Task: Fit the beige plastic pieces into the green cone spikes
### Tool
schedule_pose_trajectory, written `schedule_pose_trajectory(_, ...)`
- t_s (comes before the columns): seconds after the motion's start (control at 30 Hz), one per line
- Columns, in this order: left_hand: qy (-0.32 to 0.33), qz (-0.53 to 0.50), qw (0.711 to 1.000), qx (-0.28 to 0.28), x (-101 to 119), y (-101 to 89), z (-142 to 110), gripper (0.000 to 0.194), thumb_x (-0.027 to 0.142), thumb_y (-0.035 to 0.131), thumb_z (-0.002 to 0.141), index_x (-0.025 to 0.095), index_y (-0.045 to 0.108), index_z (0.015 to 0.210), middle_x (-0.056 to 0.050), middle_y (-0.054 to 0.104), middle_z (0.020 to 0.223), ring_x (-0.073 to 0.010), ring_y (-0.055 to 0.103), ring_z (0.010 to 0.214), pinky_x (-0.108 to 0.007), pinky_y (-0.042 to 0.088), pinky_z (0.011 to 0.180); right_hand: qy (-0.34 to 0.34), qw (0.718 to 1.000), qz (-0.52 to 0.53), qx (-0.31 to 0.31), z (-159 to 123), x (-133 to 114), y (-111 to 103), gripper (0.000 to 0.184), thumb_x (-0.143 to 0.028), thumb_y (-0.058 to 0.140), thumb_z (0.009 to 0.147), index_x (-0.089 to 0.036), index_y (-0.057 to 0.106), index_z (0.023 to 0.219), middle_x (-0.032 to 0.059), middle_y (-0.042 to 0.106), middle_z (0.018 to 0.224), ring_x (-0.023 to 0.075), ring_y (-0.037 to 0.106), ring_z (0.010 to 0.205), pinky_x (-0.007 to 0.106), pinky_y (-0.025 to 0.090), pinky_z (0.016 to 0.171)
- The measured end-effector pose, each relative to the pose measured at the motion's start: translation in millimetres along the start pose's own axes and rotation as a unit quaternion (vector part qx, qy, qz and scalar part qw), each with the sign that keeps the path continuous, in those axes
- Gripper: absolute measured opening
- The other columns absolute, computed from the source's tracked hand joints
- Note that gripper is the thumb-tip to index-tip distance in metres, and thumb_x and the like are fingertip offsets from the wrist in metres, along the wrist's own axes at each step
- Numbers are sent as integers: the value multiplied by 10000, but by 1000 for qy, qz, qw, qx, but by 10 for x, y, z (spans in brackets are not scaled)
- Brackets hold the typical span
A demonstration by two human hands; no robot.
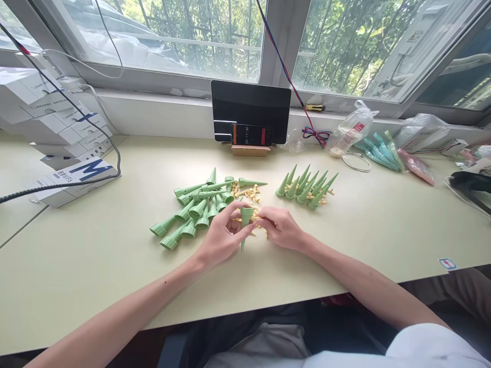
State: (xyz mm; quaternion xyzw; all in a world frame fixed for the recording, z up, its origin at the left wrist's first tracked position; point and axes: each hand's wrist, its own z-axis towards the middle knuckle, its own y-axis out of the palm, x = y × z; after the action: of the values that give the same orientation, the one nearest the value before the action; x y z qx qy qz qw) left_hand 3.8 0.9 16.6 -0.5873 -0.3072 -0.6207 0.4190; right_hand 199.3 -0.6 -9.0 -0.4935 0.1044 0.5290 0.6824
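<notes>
My left hand point(222, 236) is closed around a green plastic spike point(245, 225), wide end up and point toward me. My right hand point(282, 227) is pinched on a small yellow piece point(256, 219) right beside the spike's top. A loose heap of green spikes point(199, 207) lies just left of my hands. Small yellow pieces point(245, 193) are scattered behind my fingers. A tidy group of green spikes with yellow pieces fitted point(307, 188) lies to the right rear.
A dark tablet point(251, 110) and a phone point(251, 134) lean against the window ledge. White boxes point(57, 128) are stacked at the left with a black cable point(76, 181). Plastic bags point(353, 130) and teal parts point(379, 151) sit at the back right on the pale table point(383, 230).
</notes>
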Motion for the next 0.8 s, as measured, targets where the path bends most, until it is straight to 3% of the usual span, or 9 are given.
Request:
schedule_pose_trajectory(0.17, 25, 52, 998, 19, -8, 0, -21, 390, 400, 680, 853, 204, 550, 1164, -21, 683, 804, -170, 688, 653, -261, 549, 549, 5, 1000, 7, -1, 9, -28, -2, 297, -272, 444, 980, -197, 466, 693, -24, 436, 626, 117, 391, 567, 245, 341, 562)
schedule_pose_trajectory(0.47, 55, 116, 992, 21, -43, -23, -12, 334, 359, 645, 881, 209, 552, 1164, 36, 552, 665, -102, 533, 523, -217, 428, 469, 83, 993, 80, -31, 40, -109, -17, 394, -388, 429, 985, -192, 440, 643, -44, 394, 543, 100, 344, 512, 235, 304, 506)
schedule_pose_trajectory(0.63, 65, 135, 989, 16, -62, -30, -7, 304, 328, 622, 896, 212, 537, 1164, 41, 529, 668, -98, 516, 530, -215, 424, 491, 134, 980, 137, -51, 43, -138, -29, 437, -459, 418, 988, -188, 448, 646, -38, 413, 547, 100, 381, 519, 229, 344, 507)
schedule_pose_trajectory(0.8, 72, 149, 986, 16, -71, -24, -8, 286, 302, 611, 901, 217, 531, 1162, 54, 507, 654, -82, 475, 508, -199, 397, 484, 160, 963, 205, -63, 26, -106, -13, 470, -513, 423, 982, -190, 431, 641, -50, 351, 546, 86, 340, 485, 221, 307, 465)
